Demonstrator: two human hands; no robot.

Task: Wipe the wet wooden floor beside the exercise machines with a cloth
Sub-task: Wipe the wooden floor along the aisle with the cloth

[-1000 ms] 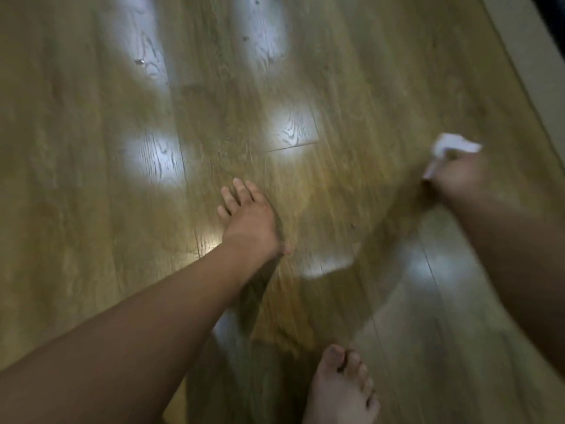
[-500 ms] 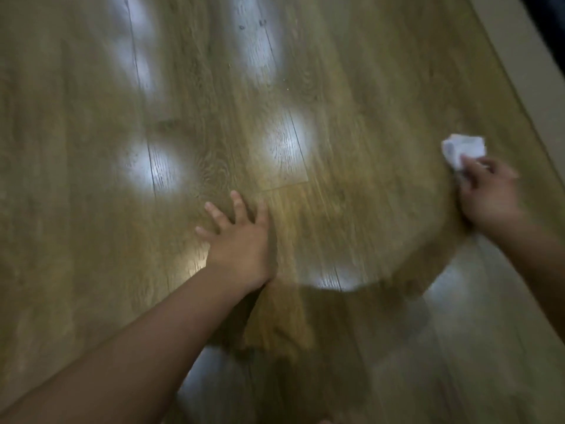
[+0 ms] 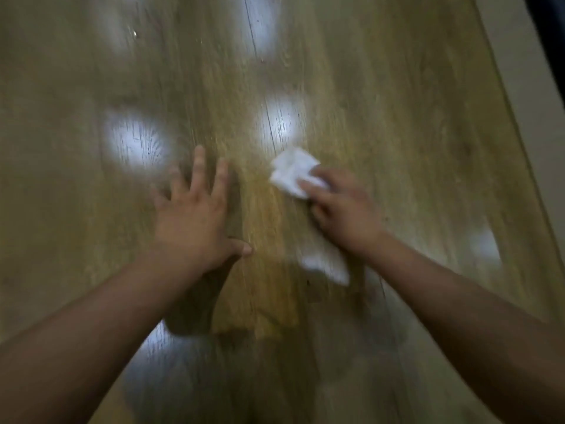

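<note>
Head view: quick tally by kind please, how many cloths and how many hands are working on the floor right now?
Cloths: 1, a white cloth.
Hands: 2, the left hand spread on the wooden floor, the right hand holding the white cloth.
Total: 3.
The white smear below the right hand is too blurred to class.

no readable text, labels, numbers or signs anywhere

Both bare forearms reach forward and down. The left hand (image 3: 192,221) lies flat, fingers spread, thumb out; the right hand (image 3: 342,209) curls its fingers on a cloth (image 3: 289,174).
</note>
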